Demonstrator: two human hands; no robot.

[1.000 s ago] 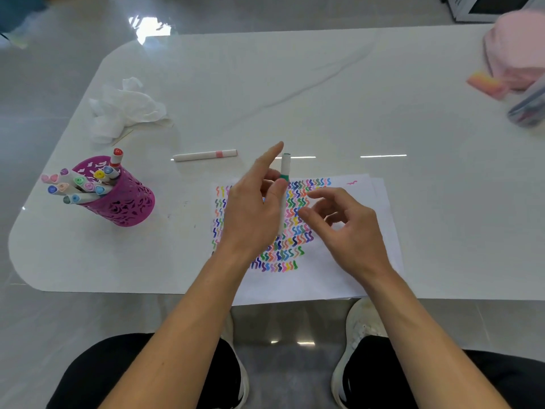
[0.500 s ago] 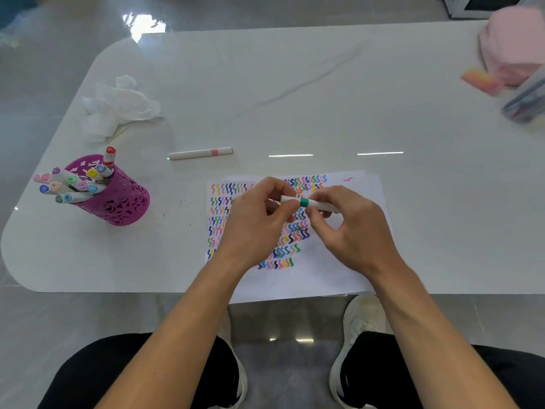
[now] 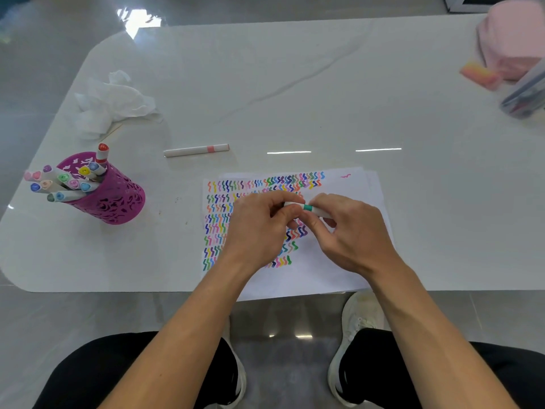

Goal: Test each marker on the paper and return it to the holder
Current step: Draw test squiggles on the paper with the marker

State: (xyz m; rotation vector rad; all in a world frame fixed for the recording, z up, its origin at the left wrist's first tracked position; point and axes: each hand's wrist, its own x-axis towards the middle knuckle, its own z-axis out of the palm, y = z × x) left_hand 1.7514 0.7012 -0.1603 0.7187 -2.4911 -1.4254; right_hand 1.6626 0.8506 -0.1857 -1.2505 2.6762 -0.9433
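Both hands hold a white marker with a green band (image 3: 308,208) level above the paper (image 3: 348,261). My left hand (image 3: 259,228) pinches its left end and my right hand (image 3: 351,231) grips its right end. The marker's tips are hidden by my fingers. The paper carries rows of coloured squiggles and lies at the table's near edge. A purple perforated holder (image 3: 109,199) with several markers leaning out stands at the left. A white marker with a pink band (image 3: 196,150) lies on the table beyond the paper.
Crumpled white tissue (image 3: 112,104) lies behind the holder. At the far right are a pink bag (image 3: 513,39), an orange-pink eraser (image 3: 479,75) and a clear pencil case (image 3: 525,95). The white table (image 3: 295,84) ends just before my knees.
The green-banded marker went from upright in my left hand to level between both hands. My right hand closed onto it, and both hands stayed over the paper.
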